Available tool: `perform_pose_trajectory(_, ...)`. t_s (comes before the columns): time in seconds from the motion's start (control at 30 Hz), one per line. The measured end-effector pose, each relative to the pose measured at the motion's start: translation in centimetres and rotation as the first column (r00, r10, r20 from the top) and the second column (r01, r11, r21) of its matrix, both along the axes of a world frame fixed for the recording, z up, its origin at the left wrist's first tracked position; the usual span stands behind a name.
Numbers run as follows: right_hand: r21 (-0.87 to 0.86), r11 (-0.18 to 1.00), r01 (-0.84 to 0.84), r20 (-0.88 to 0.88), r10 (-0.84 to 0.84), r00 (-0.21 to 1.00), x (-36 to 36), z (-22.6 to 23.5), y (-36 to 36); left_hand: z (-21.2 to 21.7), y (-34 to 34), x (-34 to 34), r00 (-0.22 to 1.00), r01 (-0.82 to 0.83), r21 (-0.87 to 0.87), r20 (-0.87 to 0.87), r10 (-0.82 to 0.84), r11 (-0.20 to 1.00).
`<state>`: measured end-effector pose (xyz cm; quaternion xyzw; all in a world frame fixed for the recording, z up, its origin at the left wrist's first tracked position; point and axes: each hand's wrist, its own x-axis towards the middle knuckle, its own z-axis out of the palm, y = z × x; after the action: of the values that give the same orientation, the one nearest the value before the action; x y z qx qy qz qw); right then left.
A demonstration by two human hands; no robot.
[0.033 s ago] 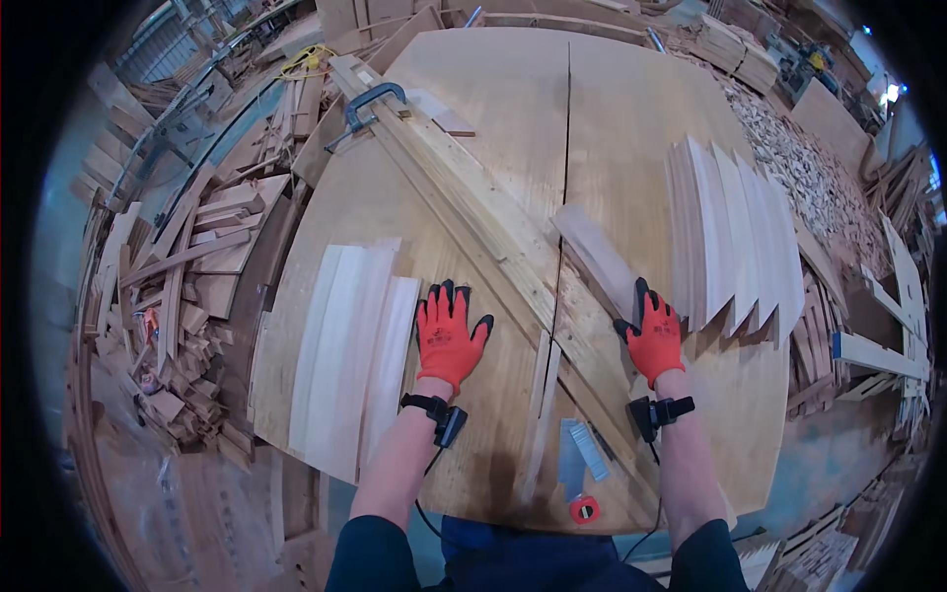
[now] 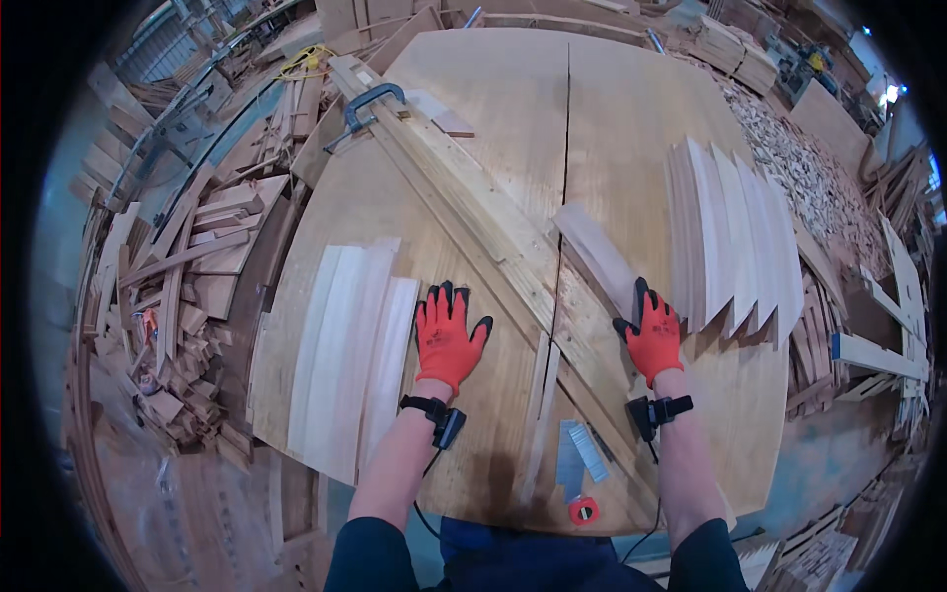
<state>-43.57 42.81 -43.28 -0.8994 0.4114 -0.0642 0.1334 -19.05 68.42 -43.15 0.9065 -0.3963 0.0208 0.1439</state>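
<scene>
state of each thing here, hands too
left red-gloved hand: open, palm down, fingers spread
right red-gloved hand: at pale wooden board, grip unclear
blue metal C-clamp: on long wooden strips, tightness unclear
red tape measure: no blade visible
wide wooden tabletop: divided by dark line
pale notched boards: fanned out

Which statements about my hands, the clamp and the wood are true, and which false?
1. The left hand in a red, black-tipped glove is balled into a fist. False: its fingers are spread.
2. The right hand, gloved alike, is at the near end of a short, pale wooden board. True.
3. The blue metal C-clamp sits at the near edge of the wooden tabletop. False: the clamp is at its far left.
4. Pale, point-ended wooden boards lie farther right than the right hand. True.
</scene>
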Motion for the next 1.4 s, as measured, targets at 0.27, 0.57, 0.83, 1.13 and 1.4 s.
perform_pose_trajectory(0.27,0.017,1.000,0.004,0.085,-0.006,0.996,0.8,-0.4,1.5,-0.2,0.1,0.2,1.000,-0.003,-0.024,0.031,0.004,1.000)
perform_pose_trajectory(0.57,0.024,0.995,0.097,0.021,-0.098,0.995,1.8,-0.8,1.5,-0.1,-0.4,0.1,0.999,-0.025,-0.008,0.022,0.025,1.000)
perform_pose_trajectory(0.83,0.032,0.996,0.082,0.064,-0.084,0.994,2.5,-0.2,1.5,0.0,-0.6,0.8,1.000,-0.021,-0.012,0.007,0.021,1.000)
perform_pose_trajectory(1.13,-0.048,0.994,0.097,0.051,-0.095,0.994,2.7,-1.9,2.0,-2.2,-0.9,1.9,0.997,0.016,-0.093,0.075,-0.009,0.996)
perform_pose_trajectory(1.4,-0.082,0.990,0.111,-0.003,-0.112,0.994,2.6,-2.5,2.9,-3.0,-0.3,1.8,0.995,0.036,-0.131,0.101,-0.023,0.991)
